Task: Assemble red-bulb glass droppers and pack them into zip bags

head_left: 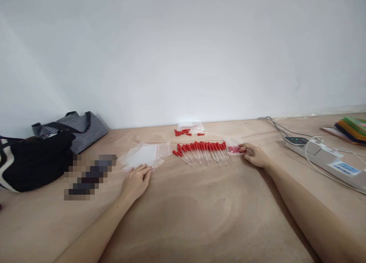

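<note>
My left hand (137, 180) rests on the near edge of the clear zip bags (143, 156), its fingers loosely spread. On the other side, my right hand (254, 155) has its fingertips on the right end of a clear bag with red-capped pieces inside (235, 149). Between the hands lies a row of thin clear droppers with red bulbs (204, 148), side by side on the wooden table (194, 209). Behind the row are several loose red bulbs (181, 132) beside another clear bag (190, 126).
A striped bag (88, 131) and a black bag (40, 160) stand at the left, near a pixelated dark object (93, 175). At the right are a white power strip (328, 160) with cables, a small black device (296, 141) and coloured sheets (351, 128). A wall rises behind.
</note>
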`<state>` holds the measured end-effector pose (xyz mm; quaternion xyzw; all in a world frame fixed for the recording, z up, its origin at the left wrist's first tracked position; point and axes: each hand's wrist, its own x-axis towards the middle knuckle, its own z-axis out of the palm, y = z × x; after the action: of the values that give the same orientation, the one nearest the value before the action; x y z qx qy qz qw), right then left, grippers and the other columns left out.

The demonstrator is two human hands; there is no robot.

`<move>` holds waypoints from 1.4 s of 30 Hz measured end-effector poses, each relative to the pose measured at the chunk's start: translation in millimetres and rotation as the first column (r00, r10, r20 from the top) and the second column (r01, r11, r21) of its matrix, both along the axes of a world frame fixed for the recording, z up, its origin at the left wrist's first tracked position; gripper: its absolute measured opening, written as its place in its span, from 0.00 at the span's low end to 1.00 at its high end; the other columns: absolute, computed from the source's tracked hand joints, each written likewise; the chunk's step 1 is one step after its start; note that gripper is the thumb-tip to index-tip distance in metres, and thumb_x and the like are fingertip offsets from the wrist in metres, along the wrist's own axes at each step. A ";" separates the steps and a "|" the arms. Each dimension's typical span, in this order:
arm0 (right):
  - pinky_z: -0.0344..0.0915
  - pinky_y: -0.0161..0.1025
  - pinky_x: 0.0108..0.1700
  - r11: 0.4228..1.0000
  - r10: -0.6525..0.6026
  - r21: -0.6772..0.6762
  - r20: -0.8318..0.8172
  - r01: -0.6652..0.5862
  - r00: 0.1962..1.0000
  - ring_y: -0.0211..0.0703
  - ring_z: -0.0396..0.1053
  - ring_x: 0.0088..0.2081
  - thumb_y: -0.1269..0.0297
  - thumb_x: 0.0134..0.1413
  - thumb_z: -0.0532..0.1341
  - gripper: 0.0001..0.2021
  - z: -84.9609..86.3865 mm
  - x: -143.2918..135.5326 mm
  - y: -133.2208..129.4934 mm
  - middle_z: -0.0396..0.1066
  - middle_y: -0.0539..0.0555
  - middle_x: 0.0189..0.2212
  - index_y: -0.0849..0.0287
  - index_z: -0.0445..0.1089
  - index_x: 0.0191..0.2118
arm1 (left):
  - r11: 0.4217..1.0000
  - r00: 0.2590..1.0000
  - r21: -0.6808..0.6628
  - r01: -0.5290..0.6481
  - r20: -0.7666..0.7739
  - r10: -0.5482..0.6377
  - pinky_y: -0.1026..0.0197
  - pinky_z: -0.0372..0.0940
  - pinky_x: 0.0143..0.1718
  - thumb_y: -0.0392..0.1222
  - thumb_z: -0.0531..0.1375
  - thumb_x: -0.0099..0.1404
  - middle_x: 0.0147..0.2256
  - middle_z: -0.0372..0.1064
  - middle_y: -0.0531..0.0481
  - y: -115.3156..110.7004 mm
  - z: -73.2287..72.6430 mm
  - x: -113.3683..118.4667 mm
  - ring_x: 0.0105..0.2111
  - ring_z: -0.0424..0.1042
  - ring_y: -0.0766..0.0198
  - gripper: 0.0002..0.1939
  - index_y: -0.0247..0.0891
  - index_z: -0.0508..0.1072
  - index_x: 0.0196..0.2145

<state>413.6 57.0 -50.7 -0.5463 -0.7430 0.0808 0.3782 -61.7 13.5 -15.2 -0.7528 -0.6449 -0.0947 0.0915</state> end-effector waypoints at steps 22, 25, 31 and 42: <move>0.55 0.39 0.34 0.776 -0.390 -0.397 0.309 0.490 0.867 0.45 0.67 0.30 0.53 0.42 0.54 0.14 35.3 -97.2 -19.0 0.69 0.52 0.21 0.57 0.68 0.19 | 0.757 0.770 -0.141 0.638 0.154 -0.619 0.48 0.51 0.55 0.53 0.51 0.61 0.57 0.53 0.48 -29.6 19.5 21.8 0.57 0.51 0.54 0.24 0.44 0.59 0.54; 0.54 0.36 0.29 0.750 -0.377 -0.471 0.273 0.465 0.885 0.42 0.66 0.25 0.52 0.41 0.54 0.16 37.8 -97.6 -17.1 0.67 0.52 0.18 0.58 0.65 0.15 | 0.756 0.791 -0.238 0.610 0.128 -0.598 0.45 0.49 0.55 0.54 0.49 0.62 0.58 0.50 0.46 -30.1 18.9 20.9 0.57 0.49 0.52 0.26 0.44 0.55 0.56; 0.50 0.35 0.26 0.764 -0.393 -0.493 0.156 0.417 0.906 0.39 0.61 0.20 0.55 0.40 0.56 0.17 38.3 -90.0 -13.7 0.59 0.49 0.11 0.58 0.58 0.11 | 0.795 0.833 -0.248 0.553 0.151 -0.532 0.47 0.53 0.53 0.55 0.47 0.63 0.56 0.54 0.44 -43.8 25.0 31.3 0.55 0.54 0.52 0.28 0.42 0.52 0.57; 0.56 0.31 0.25 0.881 0.129 -0.349 -0.474 -0.320 0.871 0.33 0.59 0.22 0.51 0.44 0.56 0.15 33.6 -139.8 -35.5 0.62 0.47 0.20 0.60 0.60 0.25 | 0.841 0.868 -0.220 0.494 0.181 -0.463 0.46 0.47 0.54 0.59 0.49 0.60 0.58 0.48 0.43 -26.5 6.8 31.8 0.57 0.49 0.51 0.32 0.42 0.51 0.58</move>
<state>273.8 21.5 -17.0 -0.4896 -0.6639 0.4022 0.3972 -29.9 -12.9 -8.4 -0.8882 -0.4474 -0.0747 -0.0732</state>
